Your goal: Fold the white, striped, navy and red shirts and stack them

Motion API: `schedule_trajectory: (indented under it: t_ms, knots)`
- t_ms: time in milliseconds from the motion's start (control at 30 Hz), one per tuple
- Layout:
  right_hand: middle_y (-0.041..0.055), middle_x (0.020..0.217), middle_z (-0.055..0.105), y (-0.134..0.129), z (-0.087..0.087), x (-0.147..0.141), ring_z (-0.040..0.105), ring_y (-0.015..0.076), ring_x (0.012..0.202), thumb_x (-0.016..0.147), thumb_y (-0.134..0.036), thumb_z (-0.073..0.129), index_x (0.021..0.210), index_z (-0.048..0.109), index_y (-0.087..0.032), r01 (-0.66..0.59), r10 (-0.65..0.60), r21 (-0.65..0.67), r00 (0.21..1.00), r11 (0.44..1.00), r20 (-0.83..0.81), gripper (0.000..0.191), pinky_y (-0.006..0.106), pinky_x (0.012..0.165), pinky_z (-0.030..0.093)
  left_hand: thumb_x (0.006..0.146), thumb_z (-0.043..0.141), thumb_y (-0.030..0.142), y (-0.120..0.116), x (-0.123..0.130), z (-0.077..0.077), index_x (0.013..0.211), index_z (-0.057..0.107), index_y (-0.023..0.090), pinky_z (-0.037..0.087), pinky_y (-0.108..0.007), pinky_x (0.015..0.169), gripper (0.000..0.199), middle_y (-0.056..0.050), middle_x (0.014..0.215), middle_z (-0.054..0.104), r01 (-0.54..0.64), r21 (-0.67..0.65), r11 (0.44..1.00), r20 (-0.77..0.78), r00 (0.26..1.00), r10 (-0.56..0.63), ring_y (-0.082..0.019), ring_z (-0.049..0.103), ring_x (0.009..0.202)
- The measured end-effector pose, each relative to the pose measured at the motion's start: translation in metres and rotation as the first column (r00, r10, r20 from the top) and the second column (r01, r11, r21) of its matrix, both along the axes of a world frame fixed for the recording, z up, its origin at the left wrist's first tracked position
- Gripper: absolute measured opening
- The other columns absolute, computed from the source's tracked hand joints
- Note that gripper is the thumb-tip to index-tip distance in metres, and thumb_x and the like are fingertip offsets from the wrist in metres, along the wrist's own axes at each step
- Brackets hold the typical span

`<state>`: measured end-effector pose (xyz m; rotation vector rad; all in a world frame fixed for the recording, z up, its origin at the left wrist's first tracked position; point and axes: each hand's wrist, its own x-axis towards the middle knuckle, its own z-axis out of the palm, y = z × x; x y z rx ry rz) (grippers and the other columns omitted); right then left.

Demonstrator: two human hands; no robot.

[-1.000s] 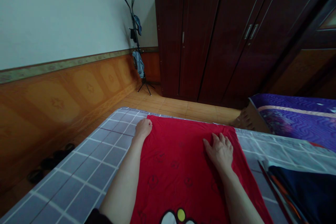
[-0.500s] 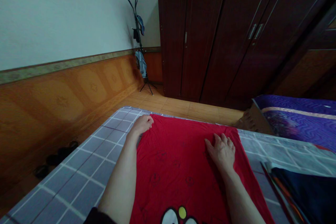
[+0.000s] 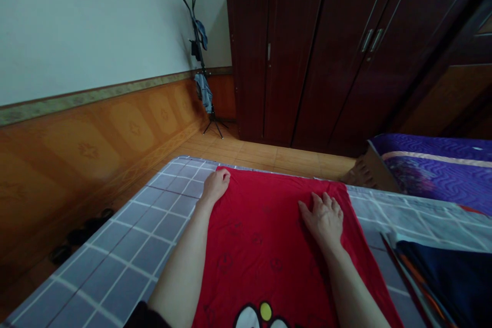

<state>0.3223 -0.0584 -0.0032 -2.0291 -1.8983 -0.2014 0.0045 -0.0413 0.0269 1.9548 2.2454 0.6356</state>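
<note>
A red garment [image 3: 265,225] with a printed cartoon face at its near end lies spread flat over a grey checked bed cover [image 3: 154,236]. My left hand [image 3: 217,185] rests at the garment's far left corner, fingers curled closed against the fabric. Whether a pinch of cloth is inside those fingers is hidden. On the far right part of the garment lies my right hand [image 3: 325,218], palm down, fingers spread and holding nothing. To the right of the garment is a stack of folded clothes [image 3: 446,271], dark blue on top.
Beyond the bed's far edge is tiled floor [image 3: 261,152], then a dark red wardrobe [image 3: 300,61]. A coat stand [image 3: 202,51] with hanging items is in the corner. Purple bedding [image 3: 434,164] lies at right. Shoes [image 3: 80,236] sit on the floor at left.
My left hand has shifted a little to the right, from the garment's left edge onto the fabric. The right hand stays nearly in place. The view has moved slightly.
</note>
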Motion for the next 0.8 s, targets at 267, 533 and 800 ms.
schedule_trajectory:
  t_ms: [267, 533, 800]
  knots:
    - [0.0178, 0.129, 0.051, 0.0, 0.002, -0.001, 0.044, 0.0354, 0.119, 0.085, -0.043, 0.052, 0.121, 0.059, -0.011, 0.005, -0.005, -0.003, 1.0, 1.0, 0.004, 0.048, 0.044, 0.095, 0.035, 0.091, 0.046, 0.027, 0.003, -0.002, -0.017, 0.129, 0.048, 0.013, 0.029, -0.041, 0.107, 0.041, -0.014, 0.136, 0.049, -0.048, 0.051, 0.998, -0.119, 0.991, 0.054, -0.024, 0.041, 0.128]
    - [0.018, 0.132, 0.049, 0.001, 0.001, -0.001, 0.042, 0.0348, 0.121, 0.086, -0.043, 0.05, 0.122, 0.058, -0.011, 0.007, -0.007, -0.026, 1.0, 1.0, -0.009, 0.048, 0.045, 0.096, 0.033, 0.091, 0.04, 0.05, 0.002, 0.01, -0.027, 0.135, 0.044, 0.019, 0.022, -0.046, 0.111, 0.055, -0.009, 0.147, 0.037, 0.038, -0.052, 0.998, -0.168, 0.985, -0.046, -0.026, 0.029, 0.137]
    - [0.0212, 0.134, 0.046, -0.002, 0.006, -0.003, 0.036, 0.0369, 0.126, 0.083, -0.035, 0.055, 0.122, 0.057, -0.007, -0.004, -0.001, -0.023, 0.978, 1.0, -0.209, 0.048, 0.048, 0.102, 0.027, 0.096, 0.029, 0.045, -0.004, 0.017, -0.001, 0.143, 0.029, 0.011, 0.018, -0.051, 0.111, 0.058, -0.017, 0.15, 0.026, -0.075, 0.077, 0.994, -0.164, 0.983, 0.087, -0.028, 0.019, 0.14]
